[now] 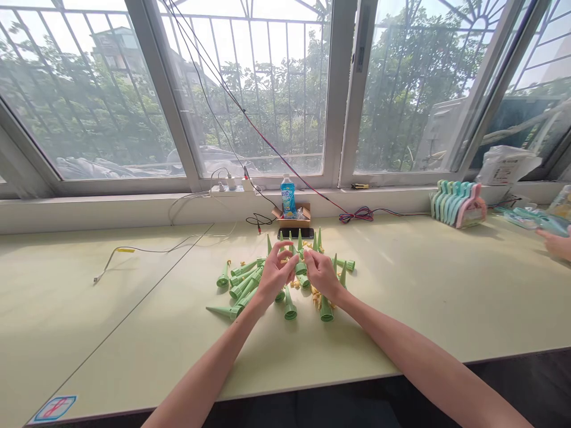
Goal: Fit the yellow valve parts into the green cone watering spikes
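Observation:
My left hand (277,272) is closed around a green plastic spike (300,268), whose wide threaded end points toward my right hand. My right hand (322,273) is pinched close beside that spike; whatever sits between its fingertips is too small or hidden to name. Under and around both hands lie several more green cone-shaped spikes. Some stand tip up behind the hands, while a heap (246,284) lies on its side to the left. One spike (290,306) rests in front with its round opening facing me. Small yellow pieces (316,296) are scattered among them, partly covered by my right hand.
Behind the spikes are a dark phone (295,233) and a small cardboard box (304,222) with a blue-labelled bottle (288,199). Cables (359,214) run along the sill. Pastel hangers (459,205) stand at right, near another person's hand (555,244). A loose cable (151,251) lies left.

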{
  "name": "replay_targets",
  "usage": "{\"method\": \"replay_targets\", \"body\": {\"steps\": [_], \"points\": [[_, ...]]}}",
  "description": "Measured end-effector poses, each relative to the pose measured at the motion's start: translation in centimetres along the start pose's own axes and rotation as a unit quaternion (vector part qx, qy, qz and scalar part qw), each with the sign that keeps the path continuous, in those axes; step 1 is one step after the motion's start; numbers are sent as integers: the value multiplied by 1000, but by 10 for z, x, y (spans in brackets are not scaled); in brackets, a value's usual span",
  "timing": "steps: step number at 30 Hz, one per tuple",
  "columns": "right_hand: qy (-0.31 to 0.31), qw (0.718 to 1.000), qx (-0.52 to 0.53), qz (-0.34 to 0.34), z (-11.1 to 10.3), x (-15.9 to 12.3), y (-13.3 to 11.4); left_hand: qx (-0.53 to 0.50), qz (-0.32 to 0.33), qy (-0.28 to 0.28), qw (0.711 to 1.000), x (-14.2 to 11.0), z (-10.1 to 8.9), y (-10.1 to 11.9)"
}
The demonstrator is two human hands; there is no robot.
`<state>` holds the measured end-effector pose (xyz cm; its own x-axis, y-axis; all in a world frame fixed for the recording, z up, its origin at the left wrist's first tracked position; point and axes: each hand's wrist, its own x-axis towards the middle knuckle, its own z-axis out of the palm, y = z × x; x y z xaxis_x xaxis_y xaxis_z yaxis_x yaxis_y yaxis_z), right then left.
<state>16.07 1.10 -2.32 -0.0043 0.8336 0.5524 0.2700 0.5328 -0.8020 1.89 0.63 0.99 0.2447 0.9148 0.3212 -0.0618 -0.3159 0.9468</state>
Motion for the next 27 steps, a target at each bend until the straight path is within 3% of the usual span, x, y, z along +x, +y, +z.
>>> {"method": "replay_targets", "body": {"steps": [17,24,27], "points": [[34,999,-18,-15,2,2,4,72,78,-15,994,0,1,-12],[51,998,-33,1,0,0,3,103,70,80,989,4,1,-14],[57,998,-36,-5,-1,0,3,96,43,90,990,5,0,-14]]}}
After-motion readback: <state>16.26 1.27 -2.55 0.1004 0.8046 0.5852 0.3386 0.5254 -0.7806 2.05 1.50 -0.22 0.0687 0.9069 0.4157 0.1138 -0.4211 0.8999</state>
